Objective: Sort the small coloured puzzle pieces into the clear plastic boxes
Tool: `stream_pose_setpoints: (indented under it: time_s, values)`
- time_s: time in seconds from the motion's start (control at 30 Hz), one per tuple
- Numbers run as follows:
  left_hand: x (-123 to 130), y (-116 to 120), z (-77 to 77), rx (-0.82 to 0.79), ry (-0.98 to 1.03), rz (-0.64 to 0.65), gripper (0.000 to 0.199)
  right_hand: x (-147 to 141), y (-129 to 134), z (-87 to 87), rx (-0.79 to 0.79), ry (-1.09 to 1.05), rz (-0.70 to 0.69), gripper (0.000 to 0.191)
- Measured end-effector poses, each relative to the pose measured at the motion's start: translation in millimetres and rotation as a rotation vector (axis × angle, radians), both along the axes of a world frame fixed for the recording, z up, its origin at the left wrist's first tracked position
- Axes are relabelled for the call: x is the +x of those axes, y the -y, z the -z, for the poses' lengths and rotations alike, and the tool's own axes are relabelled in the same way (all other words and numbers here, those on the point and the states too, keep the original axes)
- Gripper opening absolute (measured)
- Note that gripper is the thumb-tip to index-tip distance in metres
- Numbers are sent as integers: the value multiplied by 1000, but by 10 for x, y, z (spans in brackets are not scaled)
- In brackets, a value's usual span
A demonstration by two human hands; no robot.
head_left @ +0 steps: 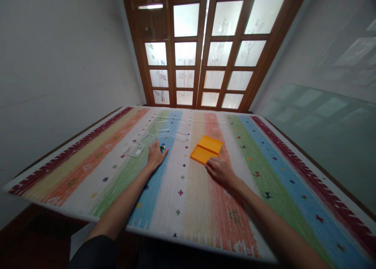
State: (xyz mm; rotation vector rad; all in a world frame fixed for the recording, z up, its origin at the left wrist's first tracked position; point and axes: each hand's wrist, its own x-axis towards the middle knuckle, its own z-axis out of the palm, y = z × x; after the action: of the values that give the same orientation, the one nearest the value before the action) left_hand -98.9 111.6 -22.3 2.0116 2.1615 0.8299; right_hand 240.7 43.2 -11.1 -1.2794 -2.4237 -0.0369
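An orange case [209,144] lies opened flat on the striped cloth, right of the middle. My right hand [219,169] is at its near edge, fingers closed together; whether they grip the case or something small is hidden. To the left, my left hand [156,155] rests on the cloth with thumb and fingers apart, curved around a small pile of dark and coloured pieces [162,148]. Beyond and beside that hand stand several clear plastic boxes, among them one at the left [136,151] and one farther right [179,135].
A table covered by a striped, patterned cloth [180,175] fills the lower view. Its near edge runs just in front of my body. Behind the table are wooden doors with glass panes [185,53]; walls stand on both sides, with a glass panel leaning at the right [323,116].
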Motion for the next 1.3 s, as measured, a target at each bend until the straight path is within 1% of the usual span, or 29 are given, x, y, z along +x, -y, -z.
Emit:
stream_pose_setpoints:
  time_s: [0.2,0.27,0.37,0.43,0.6,0.73,0.83,0.97,1.0,1.1,1.3]
  values:
    - [-45,-149,-5,76,-1,102,26,-37,-256,13,-23,8,29,26]
    - [-63,-169,7,99,6,131,18,-54,-348,5,-32,15,43,24]
    - [-86,-180,26,121,15,155,12,-85,-481,-13,-50,27,70,21]
    - [-93,-182,32,131,18,159,11,-110,-560,-28,-61,33,90,19]
    - [-69,-195,37,135,6,207,23,-198,-706,-56,-87,42,135,18]
    - [-61,-209,53,123,-2,237,15,-273,-781,-76,-109,37,159,18]
    - [-80,-212,77,116,-3,241,15,-306,-812,-100,-123,26,175,19]
    - [-95,-205,93,107,-8,244,30,-312,-810,-116,-143,6,198,19]
    - [-94,-201,90,108,-7,244,30,-310,-805,-113,-146,-1,204,18]
    - [-80,-184,68,114,-6,250,22,-303,-793,-90,-148,-27,221,18]
    - [-76,-167,47,106,-9,262,14,-290,-830,-48,-137,-81,246,17]
